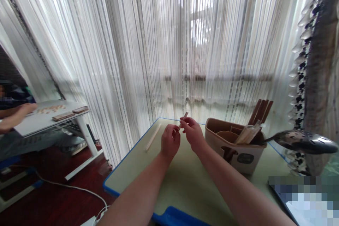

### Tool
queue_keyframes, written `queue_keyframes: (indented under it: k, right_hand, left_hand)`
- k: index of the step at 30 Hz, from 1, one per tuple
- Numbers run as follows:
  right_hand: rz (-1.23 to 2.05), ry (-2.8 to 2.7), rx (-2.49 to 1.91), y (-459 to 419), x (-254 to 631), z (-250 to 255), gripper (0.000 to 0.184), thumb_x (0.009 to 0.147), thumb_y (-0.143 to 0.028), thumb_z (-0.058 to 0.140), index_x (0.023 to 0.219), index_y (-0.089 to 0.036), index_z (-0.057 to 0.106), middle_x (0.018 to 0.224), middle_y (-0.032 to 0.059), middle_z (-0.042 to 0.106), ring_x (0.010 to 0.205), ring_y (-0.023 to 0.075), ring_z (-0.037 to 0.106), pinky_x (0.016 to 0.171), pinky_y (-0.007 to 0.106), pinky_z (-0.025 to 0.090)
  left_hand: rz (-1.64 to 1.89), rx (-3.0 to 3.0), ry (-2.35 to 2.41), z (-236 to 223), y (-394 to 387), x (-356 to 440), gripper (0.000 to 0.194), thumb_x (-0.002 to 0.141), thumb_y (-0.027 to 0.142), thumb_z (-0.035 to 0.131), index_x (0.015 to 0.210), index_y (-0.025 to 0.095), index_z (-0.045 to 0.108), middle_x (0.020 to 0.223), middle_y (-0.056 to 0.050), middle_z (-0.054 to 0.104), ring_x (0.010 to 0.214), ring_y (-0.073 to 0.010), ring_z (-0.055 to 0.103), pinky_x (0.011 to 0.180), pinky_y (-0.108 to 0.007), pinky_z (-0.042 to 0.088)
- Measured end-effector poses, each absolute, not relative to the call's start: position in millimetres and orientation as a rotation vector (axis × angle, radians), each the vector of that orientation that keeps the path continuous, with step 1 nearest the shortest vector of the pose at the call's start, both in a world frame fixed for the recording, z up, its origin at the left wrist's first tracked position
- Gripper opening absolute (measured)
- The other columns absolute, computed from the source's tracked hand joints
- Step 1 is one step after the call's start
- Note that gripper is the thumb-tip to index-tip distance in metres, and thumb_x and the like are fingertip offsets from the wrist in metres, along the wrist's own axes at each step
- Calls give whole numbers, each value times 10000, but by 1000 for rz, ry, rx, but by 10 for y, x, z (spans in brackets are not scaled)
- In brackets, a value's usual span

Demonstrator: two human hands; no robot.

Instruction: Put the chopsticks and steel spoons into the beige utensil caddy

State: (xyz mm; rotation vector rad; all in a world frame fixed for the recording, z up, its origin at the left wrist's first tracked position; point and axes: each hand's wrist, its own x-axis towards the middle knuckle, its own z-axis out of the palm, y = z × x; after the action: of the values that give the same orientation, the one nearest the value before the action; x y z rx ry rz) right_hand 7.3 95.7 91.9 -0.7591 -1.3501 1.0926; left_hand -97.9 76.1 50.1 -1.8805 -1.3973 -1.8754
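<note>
Both hands meet above the far part of the pale green table, with a thin light-brown stick held slantwise between them. My left hand has its fingers closed around the lower end. Higher up the stick, my right hand pinches it between thumb and fingers. Its exact kind is too small to make out, and the fingers hide much of it. A longer pale stick lies on the table to the left of my hands.
Right of my hands stands a beige-brown utensil caddy holding brown sticks, clear-wrapped packets and a metal slotted ladle. A blurred dark device lies front right. Leftward, another person's hands rest at a white table with small pieces.
</note>
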Motion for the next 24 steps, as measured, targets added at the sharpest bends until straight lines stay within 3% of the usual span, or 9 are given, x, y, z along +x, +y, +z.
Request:
queue_keyframes:
  k: [8,24]
  right_hand:
    - [799,-1436,-723,829,205,1269,243,760,-365,577,890,-187,680,845,48,680,766,171,596,735,319,461]
    - [652,-1529,-720,684,406,1617,154,757,-307,567,805,-192,658,768,40,683,723,168,634,656,289,489]
  left_hand:
    - [-1668,-2074,-1279,473,767,-987,103,829,124,440,885,179,506,795,-29,535,701,-131,504,648,-253,438]
    - [-1563,-1998,-1370,469,781,-1004,134,785,92,411,818,198,485,755,-18,531,708,-150,518,668,-266,434]
